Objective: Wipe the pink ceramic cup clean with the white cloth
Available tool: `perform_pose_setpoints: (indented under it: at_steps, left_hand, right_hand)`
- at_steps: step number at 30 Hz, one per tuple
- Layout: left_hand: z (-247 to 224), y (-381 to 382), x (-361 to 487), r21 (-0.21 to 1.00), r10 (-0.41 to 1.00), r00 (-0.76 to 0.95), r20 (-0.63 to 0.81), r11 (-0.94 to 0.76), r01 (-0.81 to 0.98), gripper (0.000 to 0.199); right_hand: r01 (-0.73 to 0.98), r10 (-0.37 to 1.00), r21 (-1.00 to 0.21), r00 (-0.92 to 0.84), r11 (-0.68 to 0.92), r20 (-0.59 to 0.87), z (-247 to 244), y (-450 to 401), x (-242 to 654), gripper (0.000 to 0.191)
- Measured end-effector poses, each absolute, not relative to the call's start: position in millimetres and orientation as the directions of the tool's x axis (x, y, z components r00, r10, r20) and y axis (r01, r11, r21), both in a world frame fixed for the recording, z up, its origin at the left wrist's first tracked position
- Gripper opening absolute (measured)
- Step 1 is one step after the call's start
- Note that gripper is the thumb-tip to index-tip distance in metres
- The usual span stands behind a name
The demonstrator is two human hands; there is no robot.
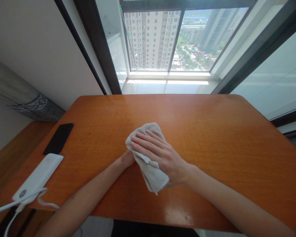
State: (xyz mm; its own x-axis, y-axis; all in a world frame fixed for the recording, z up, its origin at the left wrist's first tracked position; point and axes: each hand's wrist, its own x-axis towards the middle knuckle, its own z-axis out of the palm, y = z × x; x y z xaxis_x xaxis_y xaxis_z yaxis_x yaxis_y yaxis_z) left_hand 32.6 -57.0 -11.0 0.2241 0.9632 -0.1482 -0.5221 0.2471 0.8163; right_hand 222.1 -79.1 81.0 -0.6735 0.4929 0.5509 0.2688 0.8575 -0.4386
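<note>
A light grey cloth (151, 176), folded and crumpled, is at the middle of the wooden table (212, 138). My right hand (160, 151) lies across the top of it, fingers extended and close together over the fabric. Its thumb is hidden behind the cloth, which sits between thumb and fingers. From the lower left my left hand (129, 158) reaches beneath the same cloth; only its wrist side shows and its fingers are covered. One corner of the cloth points down toward the table's near edge.
At the table's left side lie a black phone (58, 138) and a white power bank (39, 176) with a white cable (17, 202) attached. A curtain (39, 102) hangs at the left wall. Past the far edge is a window (167, 42).
</note>
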Motion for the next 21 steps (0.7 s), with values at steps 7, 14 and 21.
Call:
perform_pose_setpoints:
  at_steps: [7, 14, 21]
  left_hand:
    - [8, -77, 53, 0.871, 0.983, 0.065, -0.175, 0.185, -0.455, 0.044]
    - [14, -41, 41, 0.867, 0.953, 0.302, -0.035, 0.179, -0.465, 0.055]
    - [8, -40, 33, 0.860, 0.924, 0.382, -0.024, 0.214, -0.464, 0.067]
  right_hand:
    - [0.345, 0.476, -0.330, -0.687, 0.878, 0.549, 75, -79, 216, 0.086]
    - [0.366, 0.590, -0.465, -0.550, 0.807, 0.592, 67, -59, 230, 0.077]
    - [0.225, 0.948, -0.930, -0.198, 0.291, 0.249, 41, -49, 242, 0.056]
